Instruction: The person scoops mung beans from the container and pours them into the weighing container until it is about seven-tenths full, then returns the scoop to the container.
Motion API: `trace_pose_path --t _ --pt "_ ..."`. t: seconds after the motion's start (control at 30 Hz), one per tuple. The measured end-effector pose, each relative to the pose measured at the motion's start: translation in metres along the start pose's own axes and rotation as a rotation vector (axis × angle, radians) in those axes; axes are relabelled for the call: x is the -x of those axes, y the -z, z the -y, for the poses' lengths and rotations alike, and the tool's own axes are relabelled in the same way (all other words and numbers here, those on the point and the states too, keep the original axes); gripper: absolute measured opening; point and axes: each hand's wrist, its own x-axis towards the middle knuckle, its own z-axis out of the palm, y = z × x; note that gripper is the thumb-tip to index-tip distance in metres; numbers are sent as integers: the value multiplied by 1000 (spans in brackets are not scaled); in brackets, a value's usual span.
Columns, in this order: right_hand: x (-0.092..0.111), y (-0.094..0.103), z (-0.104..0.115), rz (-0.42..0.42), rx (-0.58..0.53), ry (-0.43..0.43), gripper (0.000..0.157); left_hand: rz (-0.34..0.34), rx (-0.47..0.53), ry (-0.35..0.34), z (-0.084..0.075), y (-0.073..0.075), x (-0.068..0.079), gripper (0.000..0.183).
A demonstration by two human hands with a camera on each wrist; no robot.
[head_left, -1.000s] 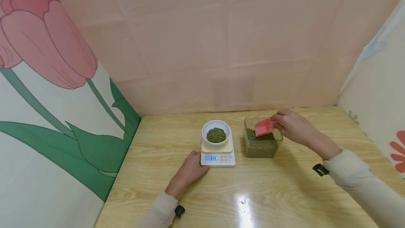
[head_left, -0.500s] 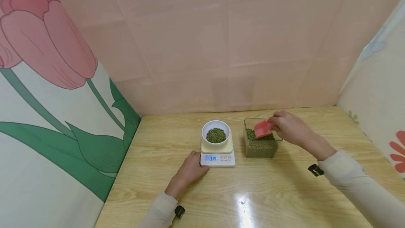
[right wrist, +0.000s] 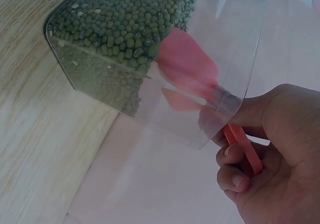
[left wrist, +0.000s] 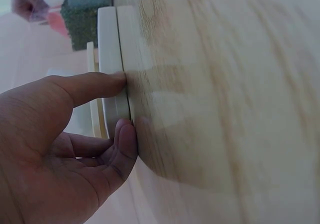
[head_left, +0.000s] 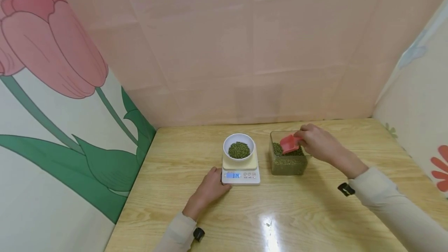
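Note:
A white bowl (head_left: pixel 227 143) of mung beans (head_left: pixel 239 150) sits on a white kitchen scale (head_left: pixel 241 181) with a lit display. My left hand (head_left: pixel 211 186) holds the scale's front left corner, thumb at the front edge and curled fingers along the side; the left wrist view shows this grip (left wrist: pixel 75 149) up close. In my right hand (head_left: pixel 319 143) is the handle of a pink scoop (head_left: pixel 289 144). Its blade (right wrist: pixel 187 64) is inside a clear plastic box (head_left: pixel 289 166), with the tip right at the mung beans (right wrist: pixel 130 24) there.
The box stands just right of the scale on a wood-grain table (head_left: pixel 217 224). Behind both rises a pink-covered wall (head_left: pixel 245 49). A wall with painted tulips (head_left: pixel 52 38) bounds the left, and a pale wall (head_left: pixel 420 108) the right.
My right hand has moved slightly left with the scoop, whose blade sits a little lower in the box. The left hand, scale and bowl have stayed put.

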Motion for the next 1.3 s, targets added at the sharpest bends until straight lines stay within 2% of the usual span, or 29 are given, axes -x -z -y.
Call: trace_pose_path --t 0.37,0.6,1.3 --pt "-1 -7 -1 13 -22 -1 18 9 -2 22 -2 0 1 50" --pt "-2 -9 -2 -8 4 36 17 6 11 27 -3 2 2 50" --pt "-7 -18 4 -17 33 72 13 2 -11 21 -1 1 0 50"
